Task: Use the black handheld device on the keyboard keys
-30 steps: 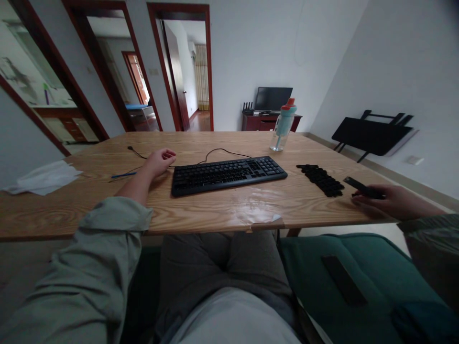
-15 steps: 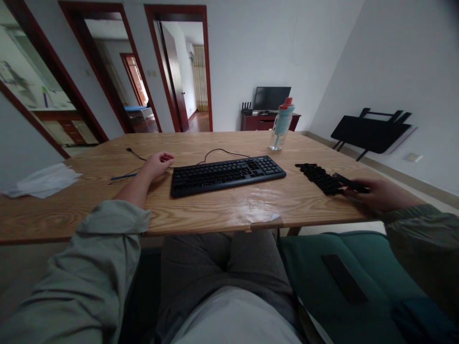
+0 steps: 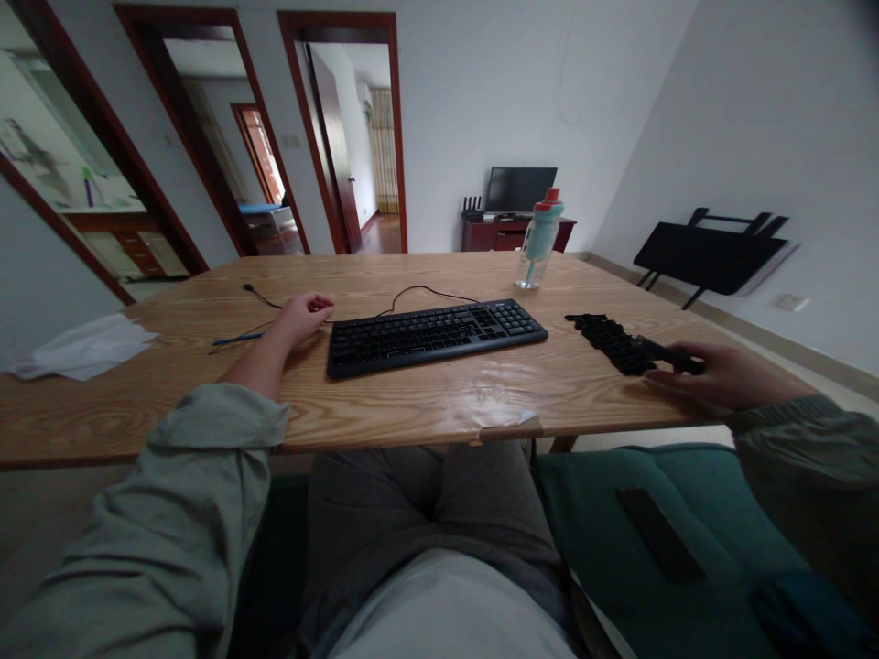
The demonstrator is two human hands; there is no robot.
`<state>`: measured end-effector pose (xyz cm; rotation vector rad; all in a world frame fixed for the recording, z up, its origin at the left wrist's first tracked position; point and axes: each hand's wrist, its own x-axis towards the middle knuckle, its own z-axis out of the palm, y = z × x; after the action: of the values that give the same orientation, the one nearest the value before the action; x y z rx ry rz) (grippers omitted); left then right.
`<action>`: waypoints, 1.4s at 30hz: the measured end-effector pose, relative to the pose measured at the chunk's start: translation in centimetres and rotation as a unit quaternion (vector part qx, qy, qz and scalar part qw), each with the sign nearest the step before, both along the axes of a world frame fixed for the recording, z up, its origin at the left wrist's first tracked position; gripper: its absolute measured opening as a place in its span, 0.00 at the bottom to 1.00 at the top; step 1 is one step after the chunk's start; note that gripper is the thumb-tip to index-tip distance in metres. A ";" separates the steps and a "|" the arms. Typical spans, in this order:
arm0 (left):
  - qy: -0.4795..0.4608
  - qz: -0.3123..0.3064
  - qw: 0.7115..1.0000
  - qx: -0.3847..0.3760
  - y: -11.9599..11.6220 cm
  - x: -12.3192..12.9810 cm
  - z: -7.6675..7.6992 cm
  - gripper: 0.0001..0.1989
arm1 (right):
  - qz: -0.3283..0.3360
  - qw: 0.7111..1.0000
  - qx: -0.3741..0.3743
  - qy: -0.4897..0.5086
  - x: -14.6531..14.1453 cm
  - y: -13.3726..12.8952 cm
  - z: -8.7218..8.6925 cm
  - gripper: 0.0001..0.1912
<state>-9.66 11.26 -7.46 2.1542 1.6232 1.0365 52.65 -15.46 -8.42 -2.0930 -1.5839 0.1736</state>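
Observation:
A black computer keyboard (image 3: 439, 337) lies on the wooden table in front of me. Just off its left end rests my left hand (image 3: 307, 316), fingers loosely curled and a little apart, with nothing visible in them. At the right, my right hand (image 3: 714, 371) grips a long, dark bar-shaped piece (image 3: 677, 355); its exact kind is too blurred to tell. The piece's far end and my fingertips are against a cluster of small black pieces (image 3: 611, 343), which look like keycaps laid close together.
A water bottle (image 3: 539, 240) with a red cap stands beyond the keyboard. Left lie a thin blue stick (image 3: 237, 339), a cable plug (image 3: 248, 288) and white tissue (image 3: 86, 346). The wooden table's (image 3: 385, 412) front edge has a taped patch. A dark flat object (image 3: 659, 534) lies on the green seat.
My right hand has shifted slightly left with the bar-shaped piece, its fingers now lower against the cluster. My left hand and the keyboard stay in place.

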 end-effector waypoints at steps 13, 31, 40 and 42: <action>-0.006 -0.047 0.998 0.030 -0.2 1.8 -0.1 0.14 | 0.150 0.948 0.235 0.153 -14.8 5.8 7.1 0.32; 0.069 -0.185 0.960 0.198 -7.8 12.5 1.3 0.22 | 0.235 0.848 0.099 0.464 -31.6 19.8 1.7 0.25; 0.015 -0.182 0.970 0.160 -6.8 11.1 1.1 0.14 | 0.229 0.799 0.083 0.549 -31.9 19.6 1.8 0.21; -0.015 -0.169 0.974 0.149 -6.7 10.6 1.2 0.14 | 0.215 0.791 0.078 0.568 -31.8 19.6 1.9 0.19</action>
<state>0.95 4.54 -6.24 2.4752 1.0850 1.2545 20.83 4.11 -6.57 -0.9998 -1.1409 1.1621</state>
